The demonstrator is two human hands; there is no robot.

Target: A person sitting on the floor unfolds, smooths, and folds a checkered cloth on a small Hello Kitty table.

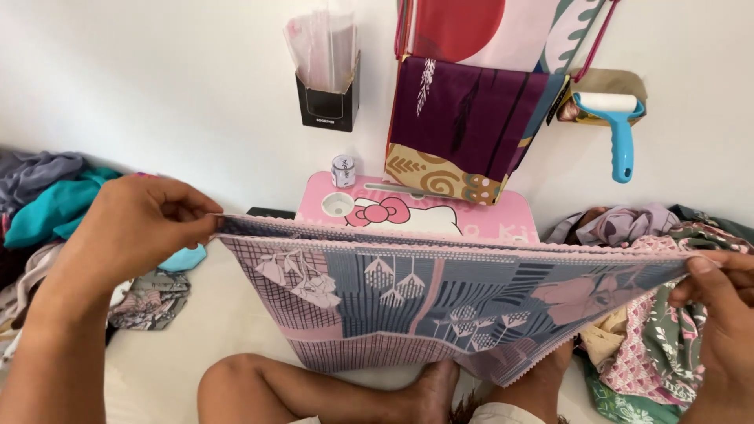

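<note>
Stretching a patterned scarf taut between two hands above crossed legs on a white floor.

Pinching one top corner in the left hand, fingers closed tight on the hem; gripping the opposite corner in the right hand, fingers curled shut around the edge. Running the long upper edge nearly level from left to right, dipping slightly toward the right, with the pink, grey-blue floral cloth hanging below in a folded point toward the feet. Sitting just behind: a pink lap desk. Lying on either side: heaps of clothing. Hanging on the wall: a blue lint roller.
</note>
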